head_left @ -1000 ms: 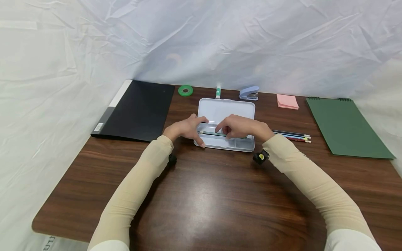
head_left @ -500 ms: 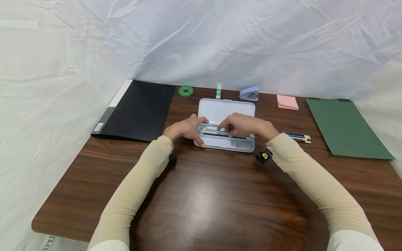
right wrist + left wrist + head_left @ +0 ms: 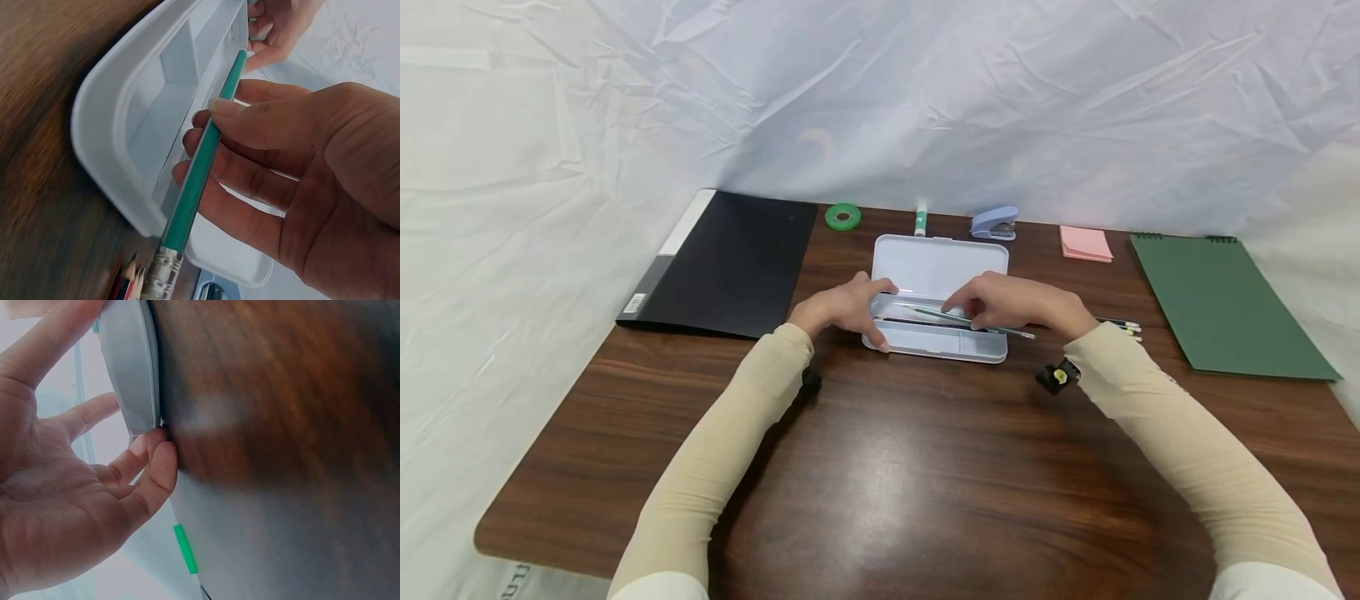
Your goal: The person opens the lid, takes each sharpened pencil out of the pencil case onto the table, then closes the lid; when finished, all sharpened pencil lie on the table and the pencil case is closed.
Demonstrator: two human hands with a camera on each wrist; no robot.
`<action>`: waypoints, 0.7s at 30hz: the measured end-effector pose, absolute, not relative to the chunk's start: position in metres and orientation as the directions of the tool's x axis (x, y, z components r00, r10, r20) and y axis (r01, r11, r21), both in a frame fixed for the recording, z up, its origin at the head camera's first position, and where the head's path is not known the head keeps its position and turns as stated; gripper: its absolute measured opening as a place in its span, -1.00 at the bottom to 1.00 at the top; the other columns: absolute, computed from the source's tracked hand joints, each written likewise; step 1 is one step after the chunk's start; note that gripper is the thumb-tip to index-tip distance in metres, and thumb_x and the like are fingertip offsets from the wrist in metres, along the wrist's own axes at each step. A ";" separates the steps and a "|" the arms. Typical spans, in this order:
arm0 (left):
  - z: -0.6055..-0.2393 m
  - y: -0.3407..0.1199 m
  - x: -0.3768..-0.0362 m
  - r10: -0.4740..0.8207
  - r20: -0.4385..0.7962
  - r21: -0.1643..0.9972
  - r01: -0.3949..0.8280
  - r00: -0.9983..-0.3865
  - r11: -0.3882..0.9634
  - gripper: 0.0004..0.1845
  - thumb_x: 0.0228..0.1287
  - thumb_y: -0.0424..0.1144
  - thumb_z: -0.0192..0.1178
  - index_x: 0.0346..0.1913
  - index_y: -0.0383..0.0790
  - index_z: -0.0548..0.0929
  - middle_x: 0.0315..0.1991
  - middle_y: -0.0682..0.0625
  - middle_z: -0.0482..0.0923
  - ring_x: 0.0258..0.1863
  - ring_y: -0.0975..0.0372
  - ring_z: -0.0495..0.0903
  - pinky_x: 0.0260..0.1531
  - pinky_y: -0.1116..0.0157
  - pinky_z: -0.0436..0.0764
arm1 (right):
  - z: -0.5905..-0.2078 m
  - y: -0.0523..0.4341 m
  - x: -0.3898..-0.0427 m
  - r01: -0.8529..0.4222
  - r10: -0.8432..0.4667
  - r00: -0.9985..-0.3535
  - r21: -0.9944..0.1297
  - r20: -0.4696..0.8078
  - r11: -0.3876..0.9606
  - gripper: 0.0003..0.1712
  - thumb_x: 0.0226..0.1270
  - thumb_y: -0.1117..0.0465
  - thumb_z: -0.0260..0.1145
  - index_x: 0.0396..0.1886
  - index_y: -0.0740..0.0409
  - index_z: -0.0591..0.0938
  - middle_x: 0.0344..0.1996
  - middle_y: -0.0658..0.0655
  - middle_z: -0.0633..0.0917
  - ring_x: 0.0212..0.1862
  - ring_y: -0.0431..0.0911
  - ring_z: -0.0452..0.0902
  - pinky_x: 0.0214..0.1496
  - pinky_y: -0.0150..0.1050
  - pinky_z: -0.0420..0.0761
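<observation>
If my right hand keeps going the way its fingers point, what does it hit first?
Most likely the left hand, which holds the far end of the pencil case; the right hand points leftward along the case, though depth is unclear.

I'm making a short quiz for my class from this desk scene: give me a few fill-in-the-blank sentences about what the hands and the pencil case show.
1. The right hand pinches a ____ pencil over the pencil case.
2. The lid of the pencil case is ____.
3. The left hand holds the case at its ____ end.
4. The pink sticky notes lie beside a ____ notebook.

Missing words: green; open; left; green
</observation>
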State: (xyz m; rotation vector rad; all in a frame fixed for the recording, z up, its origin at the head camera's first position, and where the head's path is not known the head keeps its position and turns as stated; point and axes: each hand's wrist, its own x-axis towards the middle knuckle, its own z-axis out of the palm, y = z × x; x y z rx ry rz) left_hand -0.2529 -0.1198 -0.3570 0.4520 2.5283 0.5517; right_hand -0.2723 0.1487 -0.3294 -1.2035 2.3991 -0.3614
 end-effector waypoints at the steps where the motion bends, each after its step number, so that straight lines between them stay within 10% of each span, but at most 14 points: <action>1: -0.357 -0.120 -0.253 0.415 -0.405 0.465 0.207 -0.815 0.861 0.06 -0.03 -0.01 0.58 0.52 0.08 0.19 0.27 -0.20 0.17 0.15 0.01 0.40 0.19 0.03 0.46 | -0.330 0.151 -0.272 -0.693 -0.806 -0.533 -0.415 -0.256 0.590 -0.52 0.28 0.48 0.27 0.22 0.22 0.63 -0.36 0.06 0.69 -0.32 -0.16 0.49 -0.21 -0.22 0.56; 21: -0.358 -0.119 -0.253 0.413 -0.392 0.472 0.206 -0.822 0.857 0.05 -0.05 -0.01 0.59 0.51 0.07 0.22 0.25 -0.20 0.19 0.13 0.00 0.39 0.19 0.04 0.45 | -0.322 0.208 -0.258 -0.661 -0.766 -0.606 -0.399 -0.216 0.635 -0.52 0.26 0.51 0.30 0.16 0.16 0.67 -0.34 0.06 0.70 -0.29 -0.17 0.50 -0.20 -0.22 0.56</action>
